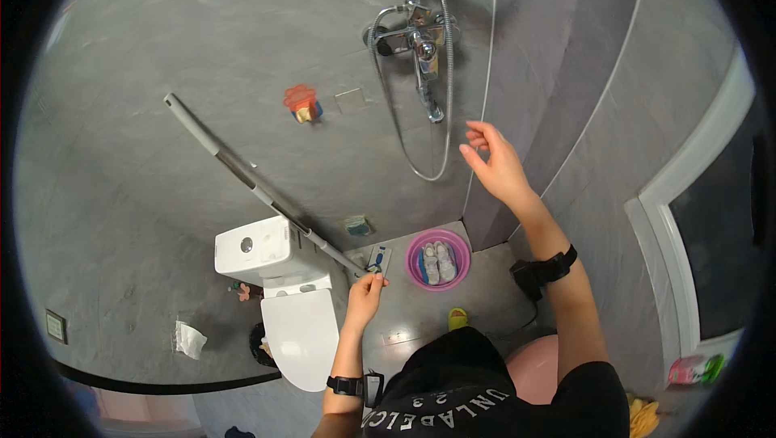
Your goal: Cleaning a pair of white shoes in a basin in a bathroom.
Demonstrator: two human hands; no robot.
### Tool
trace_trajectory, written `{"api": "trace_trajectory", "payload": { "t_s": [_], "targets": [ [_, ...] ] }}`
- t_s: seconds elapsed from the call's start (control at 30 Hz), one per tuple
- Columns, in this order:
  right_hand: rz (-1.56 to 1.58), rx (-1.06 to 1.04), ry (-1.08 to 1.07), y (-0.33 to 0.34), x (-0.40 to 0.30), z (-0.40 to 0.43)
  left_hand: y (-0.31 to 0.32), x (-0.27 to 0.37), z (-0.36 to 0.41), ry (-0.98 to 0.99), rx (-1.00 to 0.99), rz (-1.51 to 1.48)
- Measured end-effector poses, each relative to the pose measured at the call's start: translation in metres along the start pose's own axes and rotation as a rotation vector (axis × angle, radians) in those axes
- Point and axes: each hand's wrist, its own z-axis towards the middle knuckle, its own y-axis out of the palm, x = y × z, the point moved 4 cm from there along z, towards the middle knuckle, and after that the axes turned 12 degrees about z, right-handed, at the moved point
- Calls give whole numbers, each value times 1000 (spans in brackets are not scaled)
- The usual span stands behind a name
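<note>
My right hand (494,162) is raised near the lower part of a chrome shower mixer (418,38), its fingers apart and nothing in it; the looped metal shower hose (450,74) hangs just left of it. My left hand (366,300) is lower, with fingers curled, close to the bottom end of a long grey-and-white pole (260,194) that leans over the toilet. Whether it holds anything is unclear. Between and beyond my hands, a pink plastic basin (412,268) on the floor holds a pair of light-coloured shoes (439,262).
A white toilet (301,338) stands at left, with a black-lined bin (259,341) beside it. A pink rounded tub (533,368) lies by my right side. An orange flower-shaped holder (301,98) is on the wall. A white-framed opening (673,256) is at right.
</note>
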Motion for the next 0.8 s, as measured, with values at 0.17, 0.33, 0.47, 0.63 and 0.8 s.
{"api": "trace_trajectory", "payload": {
  "t_s": [0.17,0.33,0.47,0.63,0.8],
  "targets": [
    [-3,104,-278,-31,6,106,13,34,51,-52,77,5],
    [159,108,-353,-38,-2,181,17,43,69,-98,120,-29],
    [97,243,-499,-63,-18,214,13,43,82,-91,124,-18],
    [-31,219,-436,-62,-70,231,5,46,92,-170,127,-37],
    [-91,261,-510,-50,-88,248,0,50,105,-129,106,-50]
  ]
}}
